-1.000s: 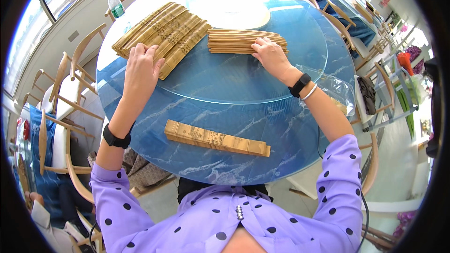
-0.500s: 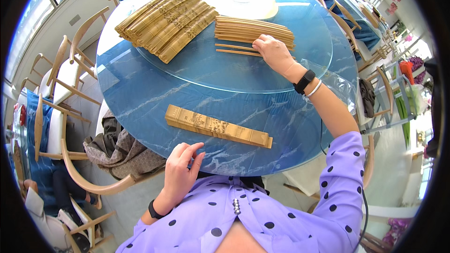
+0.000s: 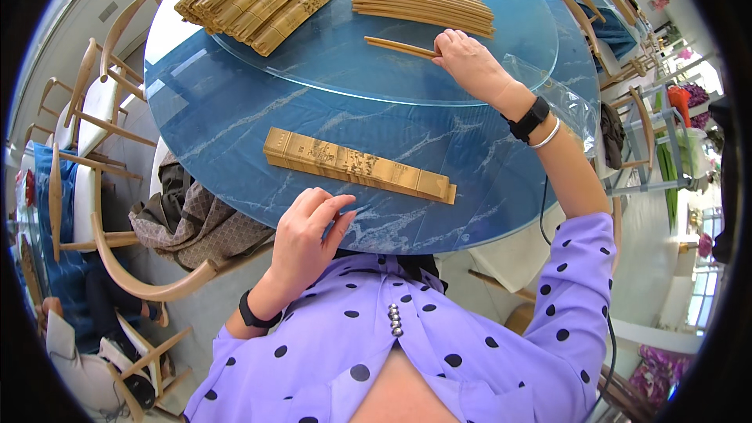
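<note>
A pair of wooden chopsticks (image 3: pixel 397 46) is pinched at its right end in my right hand (image 3: pixel 476 64), over the glass turntable. Just beyond lies a row of several more chopsticks (image 3: pixel 423 6), side by side. Nearest to my left hand (image 3: pixel 307 229) is a small stack of gold printed paper sleeves (image 3: pixel 356 166), flat near the front of the table. That hand hovers by the table's front edge, empty, its fingers loosely bent and the thumb apart. A large fanned pile of the same gold sleeves (image 3: pixel 266 0) lies at the far left.
The round table (image 3: pixel 211 129) has a blue marbled top under the glass turntable (image 3: pixel 345 91). Clear plastic wrapping (image 3: pixel 560 94) lies at its right side. A chair with a patterned coat (image 3: pixel 196 219) stands close at the left. A dark cable (image 3: pixel 544 207) hangs by my right arm.
My right hand has drawn the pair of chopsticks nearer, away from the row, and the two now lie close together. My view has tilted, so the table sits higher. The left hand stays empty.
</note>
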### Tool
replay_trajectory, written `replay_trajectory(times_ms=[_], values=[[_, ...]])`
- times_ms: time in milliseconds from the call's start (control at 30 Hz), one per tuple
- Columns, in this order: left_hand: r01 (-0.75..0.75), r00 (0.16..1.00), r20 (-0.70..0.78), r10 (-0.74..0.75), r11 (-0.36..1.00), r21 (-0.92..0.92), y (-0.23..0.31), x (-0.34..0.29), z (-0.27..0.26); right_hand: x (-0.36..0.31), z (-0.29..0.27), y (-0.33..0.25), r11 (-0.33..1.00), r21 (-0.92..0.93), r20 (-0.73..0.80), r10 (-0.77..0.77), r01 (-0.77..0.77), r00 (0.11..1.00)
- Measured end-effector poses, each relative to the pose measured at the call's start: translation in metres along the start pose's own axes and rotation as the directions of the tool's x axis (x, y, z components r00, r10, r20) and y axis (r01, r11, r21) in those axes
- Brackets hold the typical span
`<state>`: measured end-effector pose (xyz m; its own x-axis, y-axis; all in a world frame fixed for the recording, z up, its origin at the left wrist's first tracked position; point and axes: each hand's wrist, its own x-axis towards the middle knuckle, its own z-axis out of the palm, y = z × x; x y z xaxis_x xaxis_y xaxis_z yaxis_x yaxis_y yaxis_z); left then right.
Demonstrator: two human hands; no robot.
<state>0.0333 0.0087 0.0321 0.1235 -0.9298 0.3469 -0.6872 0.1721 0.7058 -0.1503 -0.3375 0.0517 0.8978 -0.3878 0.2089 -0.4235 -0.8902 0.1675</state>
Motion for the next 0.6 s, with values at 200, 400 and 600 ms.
replay_trajectory(times_ms=[200,400,600], values=[[-0.006,0.998,-0.056,0.008,0.999,0.032,-0.004,0.011,0.0,-0.021,-0.001,-0.012,0.998,-0.041,-0.071,-0.04,0.037,0.997],[-0.094,0.986,-0.129,0.105,0.992,0.089,0.002,0.021,0.007,-0.049,-0.038,-0.049,0.998,0.056,-0.207,0.014,-0.003,0.978],[-0.297,0.919,-0.291,0.268,0.953,-0.06,0.022,0.026,0.004,-0.123,-0.101,-0.168,0.86,0.503,-0.099,-0.036,0.081,0.994]])
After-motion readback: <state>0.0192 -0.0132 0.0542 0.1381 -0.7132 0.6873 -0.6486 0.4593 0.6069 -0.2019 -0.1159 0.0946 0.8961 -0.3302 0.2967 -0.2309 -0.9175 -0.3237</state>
